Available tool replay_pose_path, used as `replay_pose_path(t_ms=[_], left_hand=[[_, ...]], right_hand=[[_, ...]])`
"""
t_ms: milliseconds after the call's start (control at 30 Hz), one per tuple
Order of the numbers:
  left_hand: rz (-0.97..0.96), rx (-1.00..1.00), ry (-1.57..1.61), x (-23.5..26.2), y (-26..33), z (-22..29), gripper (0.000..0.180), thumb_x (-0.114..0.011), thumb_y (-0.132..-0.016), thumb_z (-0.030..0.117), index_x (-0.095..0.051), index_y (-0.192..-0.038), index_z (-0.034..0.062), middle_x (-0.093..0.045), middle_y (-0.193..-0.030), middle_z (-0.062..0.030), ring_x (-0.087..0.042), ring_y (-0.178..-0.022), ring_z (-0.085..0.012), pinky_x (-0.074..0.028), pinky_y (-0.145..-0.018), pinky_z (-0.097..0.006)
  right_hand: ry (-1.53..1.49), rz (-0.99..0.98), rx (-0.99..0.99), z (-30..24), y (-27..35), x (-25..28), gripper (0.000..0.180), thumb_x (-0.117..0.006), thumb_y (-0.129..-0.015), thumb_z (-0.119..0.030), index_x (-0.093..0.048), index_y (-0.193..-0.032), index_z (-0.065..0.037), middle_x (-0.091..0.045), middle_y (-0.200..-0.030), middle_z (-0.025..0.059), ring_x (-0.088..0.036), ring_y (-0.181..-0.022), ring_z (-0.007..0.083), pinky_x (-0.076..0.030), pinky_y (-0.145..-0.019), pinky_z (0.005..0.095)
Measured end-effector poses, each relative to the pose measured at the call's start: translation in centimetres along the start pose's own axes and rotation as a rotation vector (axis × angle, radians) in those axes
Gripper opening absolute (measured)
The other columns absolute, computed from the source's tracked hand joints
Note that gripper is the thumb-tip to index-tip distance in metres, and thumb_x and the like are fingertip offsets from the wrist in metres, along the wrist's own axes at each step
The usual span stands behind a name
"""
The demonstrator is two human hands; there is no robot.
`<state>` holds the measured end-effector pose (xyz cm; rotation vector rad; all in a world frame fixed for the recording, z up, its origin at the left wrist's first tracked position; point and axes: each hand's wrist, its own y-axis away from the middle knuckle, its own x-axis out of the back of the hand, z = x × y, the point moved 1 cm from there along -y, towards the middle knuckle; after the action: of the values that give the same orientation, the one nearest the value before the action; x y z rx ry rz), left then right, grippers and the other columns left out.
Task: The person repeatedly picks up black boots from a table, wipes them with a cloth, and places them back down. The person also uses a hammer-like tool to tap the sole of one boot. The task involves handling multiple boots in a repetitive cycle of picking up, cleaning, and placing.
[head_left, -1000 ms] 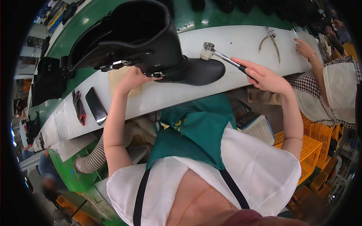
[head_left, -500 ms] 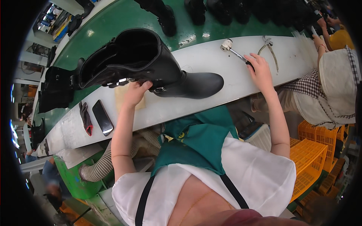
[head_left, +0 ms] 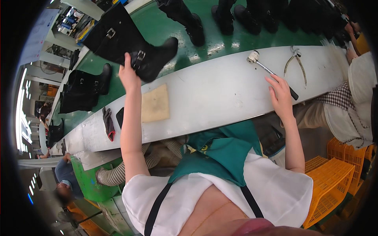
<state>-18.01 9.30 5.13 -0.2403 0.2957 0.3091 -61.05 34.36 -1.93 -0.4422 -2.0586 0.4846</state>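
My left hand is raised over the far side of the white table and grips a tall black boot near its ankle. Two silver buckles show on the boot, its toe points right and the shaft leans up and left. On the table lies a hammer with a white head and black grip. Close over its handle hovers my right hand, fingers apart and unclenched; whether they touch it I cannot tell. Pincers with long handles rest to the right of the hammer.
A tan square pad, a dark glove and a partly hidden phone lie on the white table. Several black boots stand on the green surface beyond. Orange crates and a person are at right.
My left hand has carried the boot up, left and away, turning it so its buckled side shows. My right hand has loosened from the hammer's grip. The view has shifted slightly.
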Motion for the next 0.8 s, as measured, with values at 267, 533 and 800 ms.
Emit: replay_pose_path(t_ms=[267,533,800], left_hand=[[-0.082,-0.487,-0.775,-3.7,-7.3,-13.5,0.031,-0.063,-0.09,0.024,-0.062,-0.107,-0.0022,-0.066,-0.102,-0.017,-0.063,-0.096,-0.0315,-0.047,-0.087,-0.039],[-0.37,-0.203,-0.65,-4.5,-5.0,-10.7,0.042,-0.065,-0.089,0.023,-0.055,-0.124,0.0014,-0.065,-0.104,-0.0112,-0.061,-0.097,-0.0208,-0.046,-0.085,-0.034],[-0.706,-0.396,-0.891,-0.7,11.6,0.0,0.045,-0.058,-0.091,0.012,-0.052,-0.136,0.01,-0.042,-0.146,-0.0149,-0.041,-0.134,-0.0299,-0.036,-0.107,-0.038]], right_hand=[[-0.105,-0.033,0.139,-4.2,-0.8,-3.9,0.034,-0.058,-0.081,0.003,-0.065,-0.112,-0.008,-0.058,-0.121,0.0128,-0.054,-0.111,0.032,-0.042,-0.096,0.041],[-0.225,-0.121,0.217,-6.8,-0.5,-5.9,0.034,-0.06,-0.08,0.001,-0.065,-0.112,-0.01,-0.058,-0.119,0.0136,-0.054,-0.108,0.0326,-0.043,-0.09,0.0414],[-0.339,-0.13,0.248,-9.4,0.5,-7.2,0.037,-0.059,-0.078,0.004,-0.066,-0.111,-0.012,-0.058,-0.118,0.0109,-0.054,-0.111,0.0322,-0.039,-0.101,0.0504]])
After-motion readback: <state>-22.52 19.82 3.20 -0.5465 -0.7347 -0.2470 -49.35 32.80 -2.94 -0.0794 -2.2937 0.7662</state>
